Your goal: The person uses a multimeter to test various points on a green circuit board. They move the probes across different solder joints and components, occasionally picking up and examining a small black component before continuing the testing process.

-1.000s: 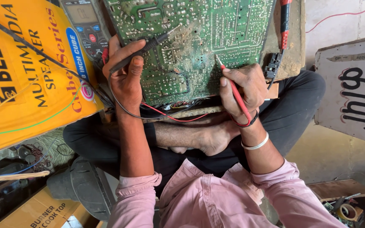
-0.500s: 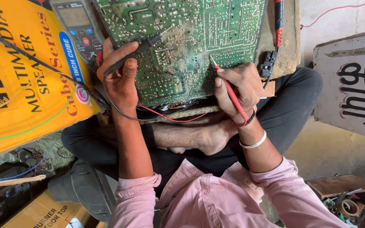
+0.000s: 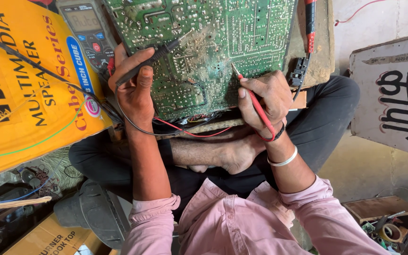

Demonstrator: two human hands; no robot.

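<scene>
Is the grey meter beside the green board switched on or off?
Cannot tell for sure. The meter lies face up, but its screen looks pale and blurred, with no clear reading. Both probes touch the circuit board.

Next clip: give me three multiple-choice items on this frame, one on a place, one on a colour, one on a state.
1. The multimeter lies where?
A. left of the circuit board
B. on the wooden box
C. on the person's foot

2. The probe in the right hand is what colour?
A. black
B. red
C. yellow

3. The red probe tip is
A. lifted clear of the board
B. touching the circuit board
C. lying on the floor

Answers: 1 A, it sits by the board's left edge. 2 B, its shaft is red; the left hand holds the black probe. 3 B, its tip meets the solder side.
</scene>
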